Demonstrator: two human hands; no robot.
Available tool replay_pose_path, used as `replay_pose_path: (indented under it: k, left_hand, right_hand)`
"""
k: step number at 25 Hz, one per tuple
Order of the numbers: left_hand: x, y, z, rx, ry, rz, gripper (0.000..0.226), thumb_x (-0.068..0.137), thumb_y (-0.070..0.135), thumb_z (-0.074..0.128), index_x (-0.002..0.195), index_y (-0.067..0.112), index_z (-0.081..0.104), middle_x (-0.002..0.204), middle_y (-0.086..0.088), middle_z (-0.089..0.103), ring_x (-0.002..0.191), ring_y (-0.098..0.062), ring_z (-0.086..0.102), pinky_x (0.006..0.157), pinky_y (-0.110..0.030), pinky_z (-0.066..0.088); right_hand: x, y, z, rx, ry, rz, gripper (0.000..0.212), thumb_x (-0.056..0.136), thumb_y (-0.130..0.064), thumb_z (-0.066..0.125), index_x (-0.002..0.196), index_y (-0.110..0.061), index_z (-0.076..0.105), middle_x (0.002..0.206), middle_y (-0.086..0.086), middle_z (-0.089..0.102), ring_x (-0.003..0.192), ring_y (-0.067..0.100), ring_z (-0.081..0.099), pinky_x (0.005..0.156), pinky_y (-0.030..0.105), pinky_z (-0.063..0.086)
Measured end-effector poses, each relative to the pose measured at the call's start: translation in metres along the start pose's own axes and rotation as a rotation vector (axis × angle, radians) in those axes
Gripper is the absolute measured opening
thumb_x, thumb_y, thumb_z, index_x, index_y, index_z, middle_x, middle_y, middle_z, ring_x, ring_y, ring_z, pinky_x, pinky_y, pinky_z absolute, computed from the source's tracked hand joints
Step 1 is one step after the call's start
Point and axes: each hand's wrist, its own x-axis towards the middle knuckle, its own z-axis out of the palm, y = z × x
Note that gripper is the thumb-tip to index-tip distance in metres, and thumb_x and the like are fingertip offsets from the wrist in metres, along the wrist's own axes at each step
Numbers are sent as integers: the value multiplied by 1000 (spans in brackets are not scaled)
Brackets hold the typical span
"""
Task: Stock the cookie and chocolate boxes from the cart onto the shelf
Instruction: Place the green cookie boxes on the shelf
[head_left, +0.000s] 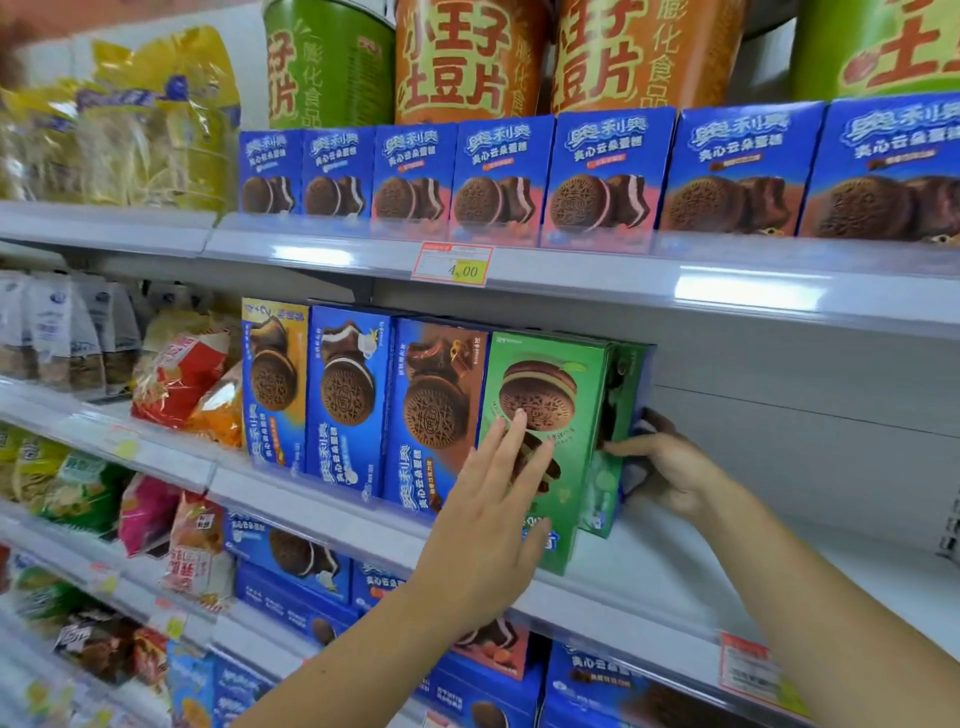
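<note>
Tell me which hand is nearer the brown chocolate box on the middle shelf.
Left. The left hand lies flat on the front of the green box, just beside the brown chocolate box; the right hand grips that green box's far side, farther off.

Middle shelf (675, 571): I count four boxes (348, 400) upright in a row. The end box (540, 374) stands rightmost, touching its neighbour. My left hand (493, 519) lies flat on its front and my right hand (670, 467) holds its right side. Bags (182, 374) sit left of the row. Upper shelf (571, 275): cartons (498, 176) side by side, tubs (467, 57) above and behind. Lower shelf (623, 618): packs (291, 561) beneath.
</note>
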Motion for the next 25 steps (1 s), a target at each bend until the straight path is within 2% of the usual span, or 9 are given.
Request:
replay_pose_path:
  k: [3,7,11,14,15,17,19,21,25]
  left_hand:
    - [0,-3,4,25,-2,-3,68,95,42,41,154,28,9,161,3,-13,148,-15,-15,119,-33,-2]
    - [-1,-4,2,15,-21,13,68,95,44,39,154,28,7,161,4,-15,147,-13,-19,118,-32,-5]
    - [-5,-8,2,-6,-35,17,70,93,43,43,154,27,10,161,4,-12,147,-12,-18,118,-32,-4]
    - [-7,-10,0,-39,-47,33,70,93,42,42,154,25,12,162,3,-11,147,-13,-17,118,-31,-3]
    - [-9,-11,-1,-61,-54,34,69,94,42,42,154,25,11,162,3,-12,147,-12,-18,119,-31,-3]
    - [-16,-15,-4,-95,-76,29,68,96,41,41,154,26,9,161,5,-15,146,-10,-19,120,-30,-1]
    - [-25,-20,-6,-116,-87,22,66,97,40,41,154,26,9,161,7,-16,146,-8,-19,120,-30,2]
    - [-37,-27,-8,-145,-106,3,66,98,38,42,154,26,9,160,8,-18,145,-7,-21,121,-30,4]
    - [-69,-39,-12,-165,-158,-72,64,100,36,41,154,28,7,158,10,-23,145,-7,-20,122,-31,7]
  right_hand:
    - [-1,0,16,26,-82,11,51,70,15,49,116,-8,49,99,21,65,82,34,63,63,44,52]
    - [-15,2,34,48,-39,-24,48,74,10,29,102,-19,55,74,10,62,62,22,61,62,39,49]
    - [-26,2,48,225,29,-2,45,87,1,25,127,-1,45,74,6,45,69,22,47,68,31,37]
    - [-40,0,61,183,64,42,29,97,-20,27,85,-11,52,74,6,51,74,22,52,67,30,40]
    - [-45,-1,65,165,84,50,31,99,-24,28,83,-17,53,80,4,55,77,20,55,71,32,43]
    - [-47,6,65,153,165,25,36,102,-30,28,121,-17,56,112,-2,53,112,21,54,99,42,39]
    - [-48,16,60,133,280,-20,49,102,-37,31,146,-16,36,142,-5,42,136,22,37,112,42,27]
    - [-55,23,53,145,380,-105,47,101,-38,34,143,-20,40,145,1,44,130,21,44,106,39,36]
    - [-90,35,45,207,560,-288,23,98,-24,39,111,-19,57,111,9,60,99,20,57,79,31,47]
